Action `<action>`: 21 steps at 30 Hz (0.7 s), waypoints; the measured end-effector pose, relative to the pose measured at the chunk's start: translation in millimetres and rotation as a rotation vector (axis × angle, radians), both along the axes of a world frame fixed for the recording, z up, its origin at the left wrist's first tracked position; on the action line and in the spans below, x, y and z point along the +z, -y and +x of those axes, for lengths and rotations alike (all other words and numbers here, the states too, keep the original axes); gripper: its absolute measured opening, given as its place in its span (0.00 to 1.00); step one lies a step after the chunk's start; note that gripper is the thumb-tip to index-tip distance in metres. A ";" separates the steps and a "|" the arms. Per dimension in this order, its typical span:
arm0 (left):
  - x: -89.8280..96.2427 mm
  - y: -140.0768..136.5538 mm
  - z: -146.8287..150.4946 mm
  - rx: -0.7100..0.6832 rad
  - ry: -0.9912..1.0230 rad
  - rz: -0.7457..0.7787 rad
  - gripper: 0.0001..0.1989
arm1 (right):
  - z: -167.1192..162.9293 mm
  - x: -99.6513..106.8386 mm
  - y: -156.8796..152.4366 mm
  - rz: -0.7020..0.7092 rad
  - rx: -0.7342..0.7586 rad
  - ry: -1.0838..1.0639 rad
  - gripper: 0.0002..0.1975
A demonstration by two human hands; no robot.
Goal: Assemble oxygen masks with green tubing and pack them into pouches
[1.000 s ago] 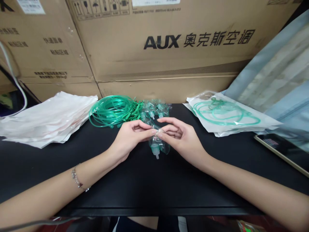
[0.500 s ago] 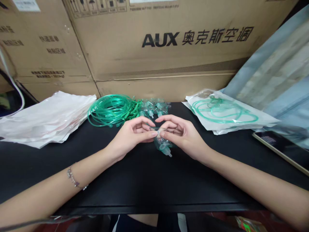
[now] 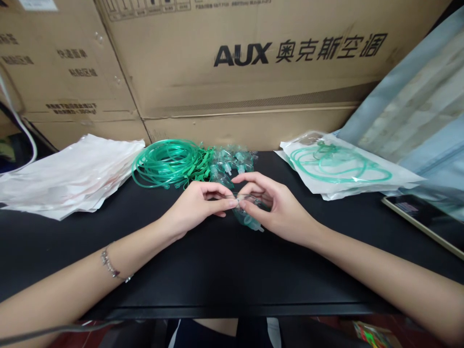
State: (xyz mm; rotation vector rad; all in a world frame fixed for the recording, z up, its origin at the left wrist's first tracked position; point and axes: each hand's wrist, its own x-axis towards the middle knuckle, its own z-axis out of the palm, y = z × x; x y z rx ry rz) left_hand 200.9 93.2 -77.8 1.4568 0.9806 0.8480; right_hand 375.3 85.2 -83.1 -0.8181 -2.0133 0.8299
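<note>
Between my two hands, over the dark tabletop, is a clear greenish oxygen mask (image 3: 248,220) with a pale connector at its lower end. My left hand (image 3: 203,203) pinches the mask's upper rim between thumb and forefinger. Close beside it, my right hand (image 3: 273,203) grips the same rim by a small shiny piece, with its fingers curled and partly hiding the mask. Just behind my hands lie several more clear masks (image 3: 241,159) in a heap. Coiled green tubing (image 3: 168,162) and green elastic straps (image 3: 199,166) lie to their left.
White paper-backed pouches (image 3: 68,174) are stacked at the left. Another pouch holding green tubing (image 3: 337,164) lies at the right, near a phone (image 3: 424,217). Large cardboard boxes (image 3: 235,92) stand along the back, with a pale blue cloth (image 3: 409,96) at the right.
The held mask has shifted slightly right and turned, its connector now lower under my right hand. My left fingers have dropped a little, and another mask shows behind them.
</note>
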 end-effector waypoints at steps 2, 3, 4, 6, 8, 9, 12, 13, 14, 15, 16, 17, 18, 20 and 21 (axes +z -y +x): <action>0.2 0.6 0.5 -0.010 -0.022 0.049 0.07 | 0.2 0.1 0.4 0.008 0.003 0.006 0.15; 0.1 0.7 0.6 -0.017 -0.035 0.078 0.07 | 0.2 -0.1 0.2 0.010 0.002 0.008 0.15; -0.1 0.6 0.4 -0.021 -0.049 0.110 0.07 | 0.2 -0.4 -0.3 0.010 0.000 0.011 0.15; -1.1 -0.2 -0.3 -0.022 -0.085 0.174 0.07 | 0.3 -1.5 -1.8 -0.002 -0.002 0.014 0.15; -2.3 -1.7 -1.2 -0.016 -0.117 0.225 0.06 | 0.5 -2.7 -3.9 -0.024 -0.001 0.006 0.15; -2.9 -2.6 -1.6 -0.014 -0.127 0.242 0.06 | 0.6 -3.3 -5.0 -0.036 0.000 -0.005 0.15; -3.6 -4.7 -2.1 -0.005 -0.145 0.258 0.07 | 0.8 -4.9 -7.8 -0.067 0.000 -0.047 0.15; -3.6 -5.0 -2.1 0.000 -0.154 0.260 0.07 | 0.6 -5.4 -8.5 -0.077 0.001 -0.059 0.15; -3.5 -5.1 -2.1 0.004 -0.163 0.261 0.07 | 0.4 -6.0 -9.0 -0.087 0.000 -0.070 0.14; -3.4 -5.0 -2.0 0.008 -0.172 0.263 0.07 | 0.1 -6.4 -9.4 -0.098 -0.002 -0.080 0.14; -3.4 -4.9 -2.0 0.012 -0.178 0.265 0.07 | -0.2 -6.9 -9.7 -0.108 -0.006 -0.092 0.14; -3.5 -4.8 -2.0 0.014 -0.182 0.267 0.07 | -0.5 -7.2 -9.9 -0.117 -0.012 -0.104 0.14; -3.6 -4.8 -2.1 0.016 -0.183 0.270 0.07 | -0.8 -7.4 -10.1 -0.126 -0.017 -0.117 0.14; -3.8 -4.9 -2.1 0.024 -0.183 0.271 0.07 | -1.2 -7.5 -10.3 -0.140 -0.028 -0.140 0.15; -3.9 -5.0 -2.1 0.027 -0.184 0.269 0.07 | -1.3 -7.4 -10.4 -0.145 -0.029 -0.148 0.15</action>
